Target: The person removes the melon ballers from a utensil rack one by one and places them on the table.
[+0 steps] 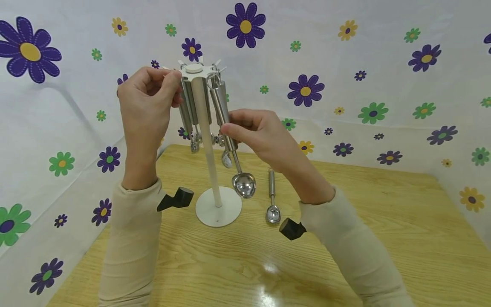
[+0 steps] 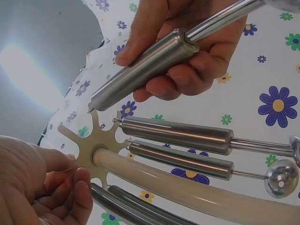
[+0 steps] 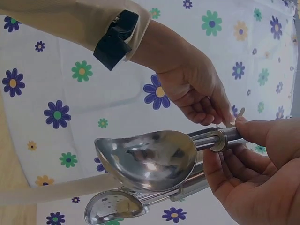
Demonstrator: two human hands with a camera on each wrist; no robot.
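Observation:
A white utensil stand stands on the table, with a star-shaped top plate of several hook arms. Finger and thumb of my left hand pinch one arm of that plate. My right hand grips the steel handle of a scoop, its bowl hanging downward. The scoop's ring end is right at a hook arm on the near right. Its wide, shiny bowl shows large in the right wrist view. Several other steel-handled utensils hang from the plate around the pole.
Another steel scoop lies on the wooden table, right of the stand's round white base. A flower-patterned cloth covers the wall behind and the left side. Black camera mounts sit on both sleeves.

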